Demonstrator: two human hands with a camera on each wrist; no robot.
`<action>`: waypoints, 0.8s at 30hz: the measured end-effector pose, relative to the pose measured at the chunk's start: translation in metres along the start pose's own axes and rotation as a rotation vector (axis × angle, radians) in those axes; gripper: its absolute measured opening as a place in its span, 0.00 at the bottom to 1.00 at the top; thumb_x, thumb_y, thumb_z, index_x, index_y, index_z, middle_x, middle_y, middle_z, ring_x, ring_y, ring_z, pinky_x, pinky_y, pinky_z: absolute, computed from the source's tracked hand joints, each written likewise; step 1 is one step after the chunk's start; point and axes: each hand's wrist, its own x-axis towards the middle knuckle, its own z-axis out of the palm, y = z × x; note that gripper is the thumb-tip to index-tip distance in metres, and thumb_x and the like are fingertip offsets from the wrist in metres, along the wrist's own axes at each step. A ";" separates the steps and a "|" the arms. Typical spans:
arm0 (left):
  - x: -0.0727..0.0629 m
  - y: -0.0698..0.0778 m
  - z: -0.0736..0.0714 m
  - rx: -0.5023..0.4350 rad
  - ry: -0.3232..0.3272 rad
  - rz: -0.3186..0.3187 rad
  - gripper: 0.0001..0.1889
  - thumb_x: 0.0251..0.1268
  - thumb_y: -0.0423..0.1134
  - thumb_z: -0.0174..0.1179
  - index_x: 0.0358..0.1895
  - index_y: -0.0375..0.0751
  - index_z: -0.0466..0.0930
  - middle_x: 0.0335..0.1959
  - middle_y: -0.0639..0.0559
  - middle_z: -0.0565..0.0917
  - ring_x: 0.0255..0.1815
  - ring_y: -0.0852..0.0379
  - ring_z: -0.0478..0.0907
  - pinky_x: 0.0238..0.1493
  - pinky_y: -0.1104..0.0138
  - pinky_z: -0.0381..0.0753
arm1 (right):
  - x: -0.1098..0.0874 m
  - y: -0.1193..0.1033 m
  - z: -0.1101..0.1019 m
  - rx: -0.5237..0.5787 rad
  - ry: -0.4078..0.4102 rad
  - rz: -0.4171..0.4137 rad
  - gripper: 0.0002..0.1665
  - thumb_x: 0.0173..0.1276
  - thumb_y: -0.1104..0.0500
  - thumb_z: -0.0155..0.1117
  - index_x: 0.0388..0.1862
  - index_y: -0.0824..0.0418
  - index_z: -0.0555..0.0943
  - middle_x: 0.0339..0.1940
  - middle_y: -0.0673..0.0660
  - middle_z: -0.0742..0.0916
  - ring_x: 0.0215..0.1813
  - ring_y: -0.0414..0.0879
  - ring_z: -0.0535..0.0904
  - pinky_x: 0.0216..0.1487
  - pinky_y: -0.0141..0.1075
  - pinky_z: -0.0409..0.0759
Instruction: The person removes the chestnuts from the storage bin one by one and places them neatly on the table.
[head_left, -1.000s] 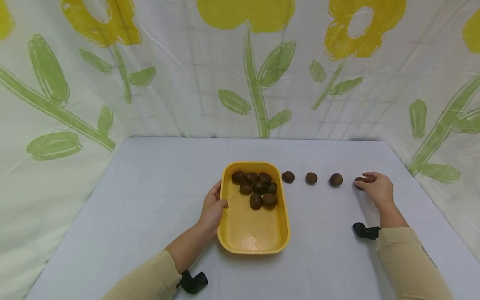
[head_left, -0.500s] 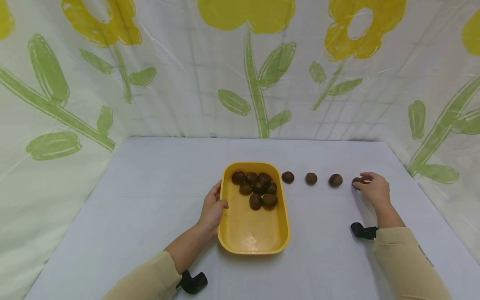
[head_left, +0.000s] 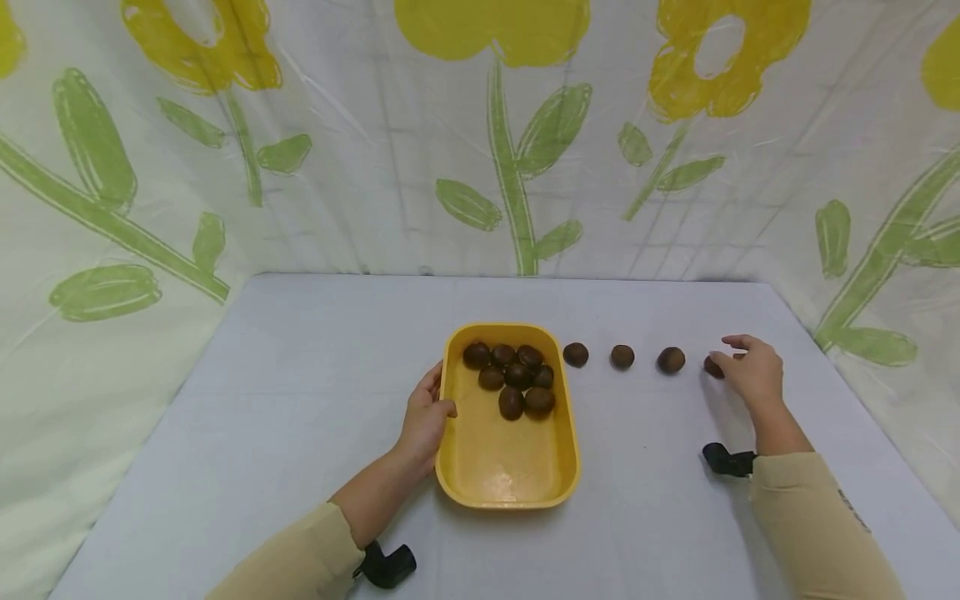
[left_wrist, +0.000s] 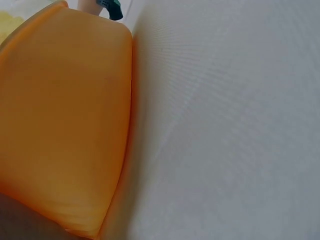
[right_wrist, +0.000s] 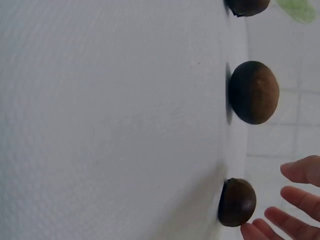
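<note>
My left hand (head_left: 424,423) grips the left rim of a yellow plastic tray (head_left: 504,467), thumb over the edge. Its orange-looking outer wall (left_wrist: 65,110) fills the left of the left wrist view. Several chestnuts (head_left: 512,402) lie in the tray's far half. To the right, a row of chestnuts (head_left: 622,357) stretches across the table. At the row's right end my right hand (head_left: 756,375) is beside the last chestnut (right_wrist: 238,202), fingers spread and loosely bent. One fingertip seems very close to it; whether they touch, I cannot tell.
The table has a white cover (head_left: 315,358), and a flower-print curtain (head_left: 360,167) hangs behind it. Black wrist mounts (head_left: 727,460) stick out from both sleeves. Two row chestnuts (head_left: 576,354) (head_left: 671,360) stand between tray and right hand.
My right hand had its fingers around the last chestnut, shifted it slightly left, then let go; the fingers have lifted and spread. The left hand and tray have stayed put.
</note>
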 end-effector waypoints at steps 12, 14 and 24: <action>0.000 0.001 0.000 0.004 0.008 -0.003 0.41 0.47 0.16 0.38 0.72 0.40 0.52 0.73 0.46 0.57 0.72 0.49 0.56 0.71 0.56 0.59 | -0.011 -0.056 0.005 0.085 0.030 -0.094 0.26 0.64 0.56 0.58 0.59 0.67 0.74 0.61 0.73 0.73 0.62 0.65 0.69 0.49 0.52 0.77; 0.000 0.002 0.001 0.009 0.013 -0.003 0.41 0.47 0.17 0.39 0.72 0.40 0.52 0.73 0.47 0.57 0.72 0.50 0.56 0.71 0.56 0.59 | -0.013 -0.067 0.009 0.101 0.017 -0.123 0.26 0.63 0.55 0.59 0.58 0.67 0.74 0.61 0.72 0.74 0.62 0.65 0.70 0.47 0.51 0.78; -0.001 0.002 0.000 0.023 0.001 0.001 0.41 0.47 0.17 0.38 0.72 0.38 0.51 0.73 0.44 0.56 0.73 0.47 0.55 0.71 0.54 0.58 | -0.020 -0.111 0.032 0.154 -0.108 -0.252 0.25 0.62 0.56 0.62 0.56 0.67 0.76 0.59 0.68 0.76 0.61 0.63 0.72 0.54 0.53 0.77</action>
